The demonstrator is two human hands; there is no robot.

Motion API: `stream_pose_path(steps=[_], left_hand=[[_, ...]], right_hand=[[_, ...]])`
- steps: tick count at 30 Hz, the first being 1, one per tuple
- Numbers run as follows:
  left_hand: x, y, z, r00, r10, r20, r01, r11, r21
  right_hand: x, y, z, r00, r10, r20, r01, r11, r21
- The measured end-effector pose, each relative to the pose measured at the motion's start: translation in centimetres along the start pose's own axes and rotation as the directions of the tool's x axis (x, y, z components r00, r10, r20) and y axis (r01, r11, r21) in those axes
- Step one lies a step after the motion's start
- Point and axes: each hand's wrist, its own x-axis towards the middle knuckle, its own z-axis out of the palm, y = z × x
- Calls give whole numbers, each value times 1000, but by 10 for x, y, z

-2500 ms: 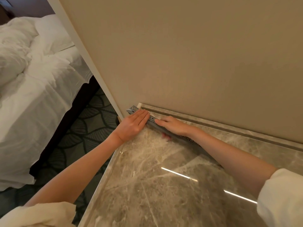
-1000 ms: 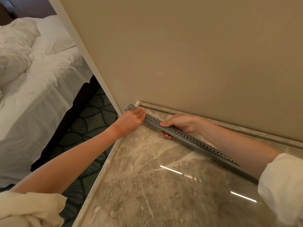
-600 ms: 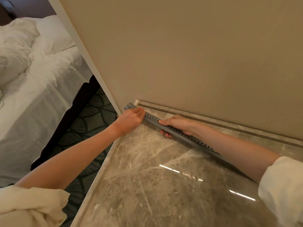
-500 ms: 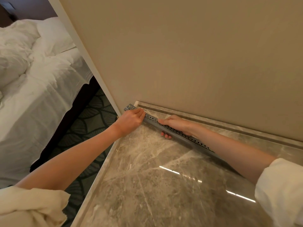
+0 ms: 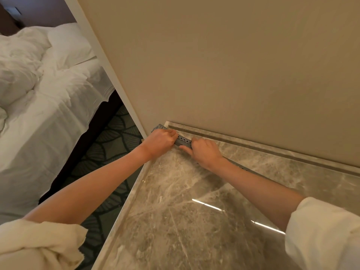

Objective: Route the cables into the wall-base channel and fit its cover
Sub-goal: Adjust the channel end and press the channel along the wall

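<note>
1. Cream rolled-up sleeves sit nearest, both bare forearms reaching over the glossy grey-brown marble counter.
2. The right hand grips the long grey perforated metal channel strip, fingers curled over its top and thumb against its near side.
3. Just left of those fingers, the left hand clenches round the strip's end at the counter's far corner.
4. Beyond both sets of fingers runs the marble wall-base ledge under the beige wall.
5. Far left of the fingers lies a white bed.
</note>
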Motion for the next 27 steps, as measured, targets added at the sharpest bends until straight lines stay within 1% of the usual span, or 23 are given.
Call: stream_pose_path(steps=[8,10,12,14,16,18,20,24,25,27], left_hand=[[3,1,-5,999,-34,-26,31,996,-78],[5,-4,-7,998,-36,-52,29,990,-140],[8,-13,-11,995,-86,-58,63,943,-327],[10,-21,-13,992,-120,-25,91,857,-507],[9,-22,-8,985,-168,-43,107,785,-610],[10,-21,-1,962,-263,-77,146,729,-669],[17,-19,5,923,-370,-103,211,712,-669],[39,-9,14,820,-545,-175,321,690,-649],[41,-8,15,803,-565,-189,331,687,-647],[45,-11,16,802,-560,-208,338,713,-615]], right_hand=[[2,-2,-1,1000,-1,22,1,1000,-24],[3,-3,-2,999,6,33,-5,1000,-20],[4,-1,-2,999,9,48,-8,1000,-11],[5,-1,-5,998,13,63,-12,1000,-10],[6,0,-7,997,9,79,-8,1000,-19],[8,1,-8,996,8,88,-6,1000,-24],[8,1,-7,996,7,84,-6,1000,-19],[11,4,-3,997,10,77,-9,1000,-8],[10,5,-3,997,10,74,-10,1000,-4],[11,6,-2,998,9,65,-10,1000,5]])
